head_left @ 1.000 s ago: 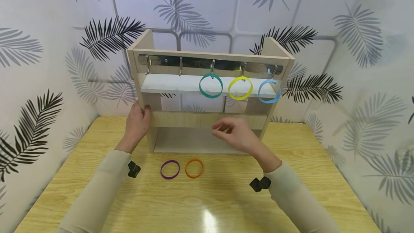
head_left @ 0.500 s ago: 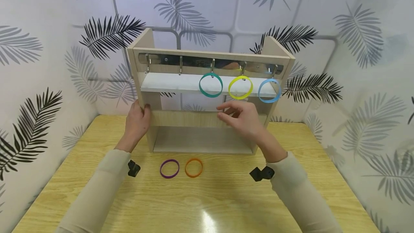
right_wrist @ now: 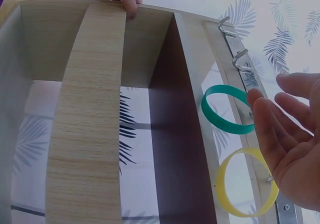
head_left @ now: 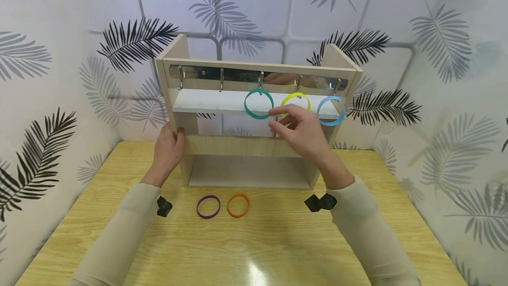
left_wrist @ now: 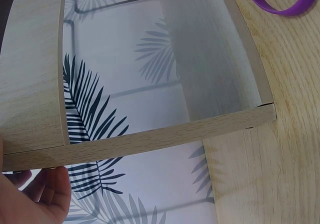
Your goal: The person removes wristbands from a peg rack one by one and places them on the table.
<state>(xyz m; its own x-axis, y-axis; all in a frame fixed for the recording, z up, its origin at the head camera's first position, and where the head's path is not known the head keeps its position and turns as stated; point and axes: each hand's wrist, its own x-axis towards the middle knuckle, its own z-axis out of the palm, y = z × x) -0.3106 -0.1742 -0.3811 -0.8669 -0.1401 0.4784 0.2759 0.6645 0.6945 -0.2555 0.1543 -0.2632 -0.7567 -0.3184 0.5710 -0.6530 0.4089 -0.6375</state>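
My right hand point(head_left: 303, 133), thumb and forefinger spread with nothing between them, hovers beside a green ring point(head_left: 259, 117) hanging from the middle hook of a wooden shelf point(head_left: 254, 146); whether a fingertip touches the band, I cannot tell. My left hand point(head_left: 168, 149) grips the shelf's left side panel, fingers curled around its outer face. A yellow ring point(head_left: 295, 95), partly behind my right hand, and a light blue ring point(head_left: 331, 123) hang to the right, while purple point(head_left: 208, 217) and orange point(head_left: 238, 216) rings lie on the table point(head_left: 254, 242) in front.
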